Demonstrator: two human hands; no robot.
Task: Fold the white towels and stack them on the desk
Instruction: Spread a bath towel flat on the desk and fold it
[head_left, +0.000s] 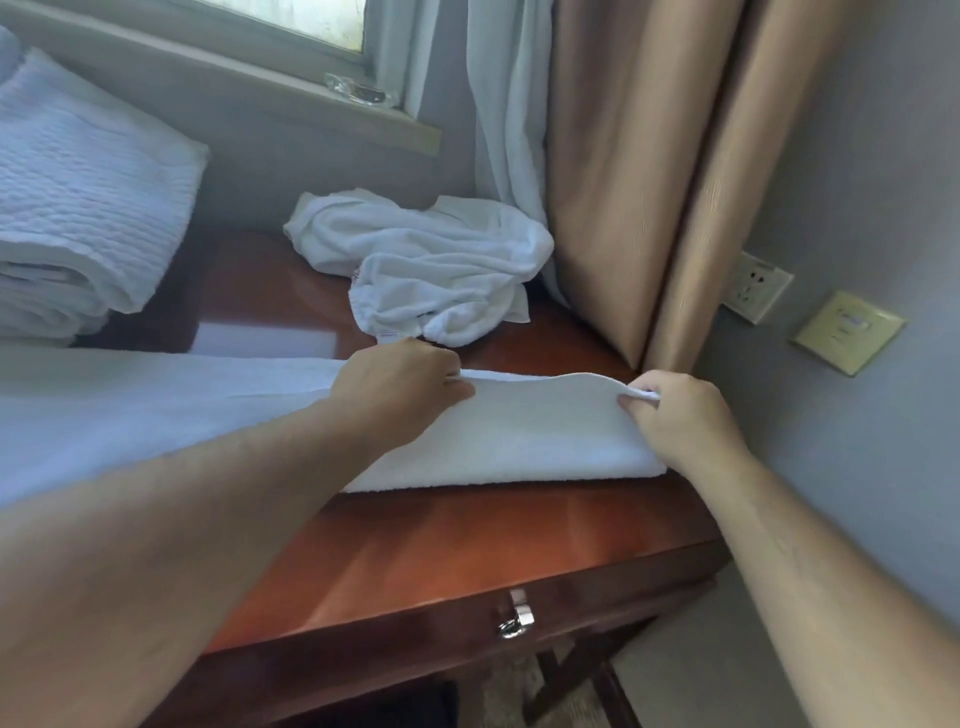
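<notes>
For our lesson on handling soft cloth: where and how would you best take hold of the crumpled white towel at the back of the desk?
Pinch the hemmed edge of the crumpled towel at its near side, coming from the front. That hem lies exposed facing the person, while the rest is bunched into folds offering no clear corner.

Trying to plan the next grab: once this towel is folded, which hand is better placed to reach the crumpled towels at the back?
Probably the left hand. It grips the towel edge right beside the crumpled towels, almost touching. The right hand pinches the corner farther off, near the curtain.
</notes>
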